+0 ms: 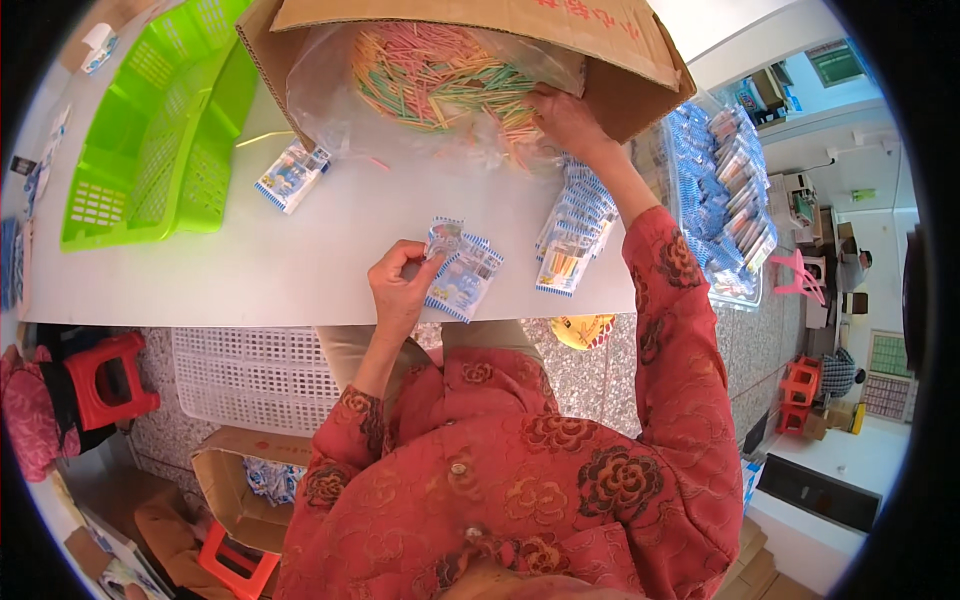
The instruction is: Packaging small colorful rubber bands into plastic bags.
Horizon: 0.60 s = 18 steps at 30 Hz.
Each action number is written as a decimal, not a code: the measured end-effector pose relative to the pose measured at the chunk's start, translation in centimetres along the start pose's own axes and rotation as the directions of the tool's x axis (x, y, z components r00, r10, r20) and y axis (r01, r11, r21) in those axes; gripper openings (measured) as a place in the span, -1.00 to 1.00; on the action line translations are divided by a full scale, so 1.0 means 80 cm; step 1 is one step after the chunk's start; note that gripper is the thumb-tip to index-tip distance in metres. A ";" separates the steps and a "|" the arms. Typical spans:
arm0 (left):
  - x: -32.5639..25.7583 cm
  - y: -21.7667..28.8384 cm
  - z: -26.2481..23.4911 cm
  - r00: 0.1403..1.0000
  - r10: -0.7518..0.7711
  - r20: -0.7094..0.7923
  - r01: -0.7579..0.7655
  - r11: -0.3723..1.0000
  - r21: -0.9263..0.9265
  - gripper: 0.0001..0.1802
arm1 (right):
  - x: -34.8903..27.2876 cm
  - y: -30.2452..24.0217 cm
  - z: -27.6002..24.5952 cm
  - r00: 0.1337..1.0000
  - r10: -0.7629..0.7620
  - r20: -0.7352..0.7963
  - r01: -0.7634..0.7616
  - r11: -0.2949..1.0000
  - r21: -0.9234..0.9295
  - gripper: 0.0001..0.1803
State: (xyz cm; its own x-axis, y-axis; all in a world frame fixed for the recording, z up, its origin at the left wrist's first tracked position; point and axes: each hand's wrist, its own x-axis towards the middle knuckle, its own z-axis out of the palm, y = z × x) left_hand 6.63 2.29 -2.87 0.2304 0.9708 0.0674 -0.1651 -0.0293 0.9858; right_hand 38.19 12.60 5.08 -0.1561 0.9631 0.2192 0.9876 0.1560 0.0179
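My left hand (402, 285) pinches a small blue-and-white plastic packet (444, 238) by its edge. Under that packet, more flat packets (468, 277) lie at the table's front edge. My right hand (572, 122) reaches into a tipped cardboard box (450, 14), its fingers curled on the right side of a heap of thin coloured sticks (430, 75). Those sticks are pink, yellow, orange and green, lying on a clear plastic liner (325, 95). My right fingertips are partly hidden. Below my right wrist lies an overlapping row of packets (570, 250), one showing orange sticks inside.
A green basket (205, 190) stands at the table's left, with packets (292, 175) beside it. At the right, a clear bin (745, 298) holds many filled packets. Below the table are a white crate (250, 375), a carton (225, 490) and red stools (115, 380). People sit farther off.
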 end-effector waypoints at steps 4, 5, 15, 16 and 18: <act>0.000 0.006 0.001 1.000 0.015 0.013 -0.015 1.000 0.026 -0.90 | 0.006 0.005 0.010 0.977 -0.162 0.140 0.171 0.984 -0.057 -0.76; 0.000 0.005 0.001 1.000 0.014 0.014 -0.015 1.000 0.028 -0.90 | 0.006 0.005 0.012 0.966 -0.223 0.133 0.232 0.971 -0.052 -0.77; 0.000 -0.002 -0.002 0.999 0.011 0.049 -0.009 0.999 -0.044 -0.91 | 0.021 -0.009 0.031 0.907 -0.254 0.336 0.341 0.911 -0.231 -0.65; 0.000 -0.002 -0.001 0.999 0.022 0.049 -0.020 0.999 -0.037 -0.91 | 0.020 -0.009 0.035 0.911 -0.246 0.330 0.343 0.898 -0.277 -0.56; 0.000 -0.001 0.000 0.999 0.010 0.053 -0.008 0.999 -0.044 -0.91 | 0.014 -0.009 0.045 0.917 -0.235 0.324 0.341 0.883 -0.324 -0.47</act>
State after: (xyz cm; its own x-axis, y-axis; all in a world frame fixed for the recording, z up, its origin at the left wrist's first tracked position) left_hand 6.66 2.31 -2.95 0.2794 0.9564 0.0853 -0.2092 -0.0261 0.9775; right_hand 37.24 14.35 1.81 -0.3804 0.9171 -0.1190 0.8239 0.3946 0.4068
